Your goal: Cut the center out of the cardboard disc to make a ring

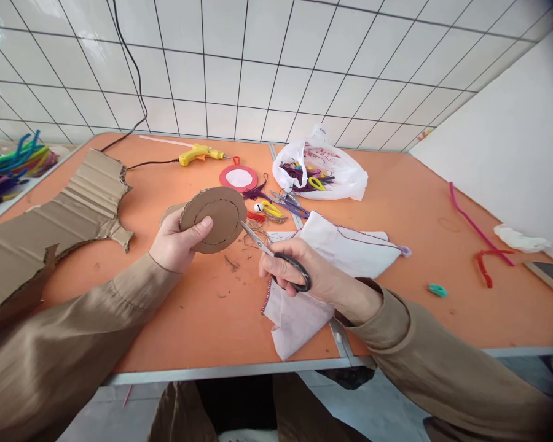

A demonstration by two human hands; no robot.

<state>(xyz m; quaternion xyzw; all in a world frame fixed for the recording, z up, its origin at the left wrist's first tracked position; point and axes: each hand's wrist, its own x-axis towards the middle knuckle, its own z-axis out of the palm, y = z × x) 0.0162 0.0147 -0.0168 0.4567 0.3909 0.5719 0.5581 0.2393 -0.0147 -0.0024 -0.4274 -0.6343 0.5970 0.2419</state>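
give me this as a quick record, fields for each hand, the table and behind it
left hand: grips cardboard disc, thumb on its face
right hand: holds black-handled scissors, tips at the disc's edge
table: orange top
far part of table: yellow glue gun, white plastic bag
table's left: cut cardboard sheet
behind: white tiled wall

A round brown cardboard disc (pixel 221 215) carries a dark ring-shaped line, the black-handled metal scissors (pixel 258 240) are silver-bladed, the folded white cloth (pixel 357 248) shows dark-red edge stitching, the pistol-shaped glue gun (pixel 198 153) is yellow, the tabletop (pixel 175 331) orange, and the tiled wall (pixel 270 55) white with dark gridlines.
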